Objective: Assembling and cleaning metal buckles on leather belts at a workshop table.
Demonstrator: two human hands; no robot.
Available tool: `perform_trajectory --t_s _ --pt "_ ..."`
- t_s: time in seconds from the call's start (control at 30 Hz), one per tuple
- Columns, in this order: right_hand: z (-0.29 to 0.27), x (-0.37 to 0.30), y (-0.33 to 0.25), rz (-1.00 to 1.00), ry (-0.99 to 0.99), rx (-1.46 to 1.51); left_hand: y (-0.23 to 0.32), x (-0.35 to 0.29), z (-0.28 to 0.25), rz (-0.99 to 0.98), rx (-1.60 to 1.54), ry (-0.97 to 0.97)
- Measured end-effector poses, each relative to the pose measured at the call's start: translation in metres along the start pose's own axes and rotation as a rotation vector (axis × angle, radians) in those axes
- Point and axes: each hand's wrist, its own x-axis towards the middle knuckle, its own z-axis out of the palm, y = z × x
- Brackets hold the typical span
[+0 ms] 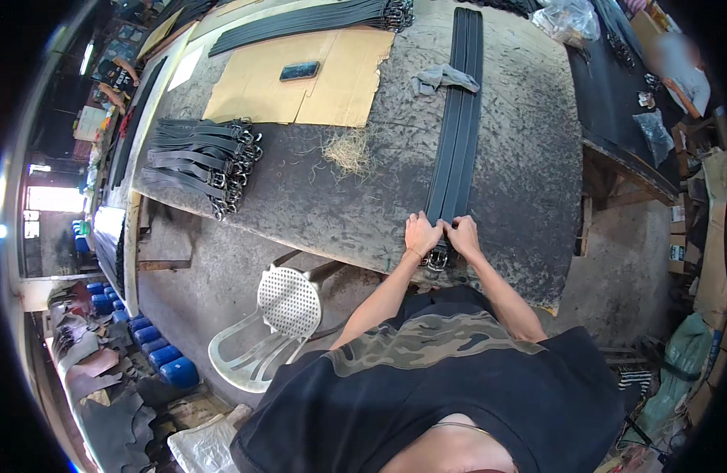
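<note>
Dark leather belts (456,150) lie lengthwise side by side on the worktable, running away from me. Their metal buckles (435,258) sit at the near table edge, just below my hands. My left hand (422,234) is closed on the buckle end of the belts, fingers bent. Close beside it, my right hand (463,236) is also closed there, its fingertips pinching at the belts' right side. What exactly lies between the fingertips is too small to tell. A grey cloth (444,80) is draped across the belts farther up.
A bundle of buckled belts (198,162) lies left, another (300,27) at the far edge. A phone (300,71) rests on cardboard (245,94), near a heap of straw-coloured strands (349,151). A white plastic chair (288,303) stands left of me. Two other people are farther off.
</note>
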Motion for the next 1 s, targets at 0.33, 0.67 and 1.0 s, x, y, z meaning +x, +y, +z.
perform_trajectory --t_s 0.33,0.67,1.0 --pt "-0.029 0.038 0.016 -0.025 0.086 0.061 0.011 0.021 -0.006 0.118 -0.04 0.076" --pt "-0.036 0.176 -0.003 -0.066 0.204 0.202 0.084 0.137 -0.008 0.104 -0.381 0.017" --pt "-0.055 0.205 -0.042 -0.045 0.052 -0.038 0.089 0.171 0.011 0.168 -0.065 0.138"
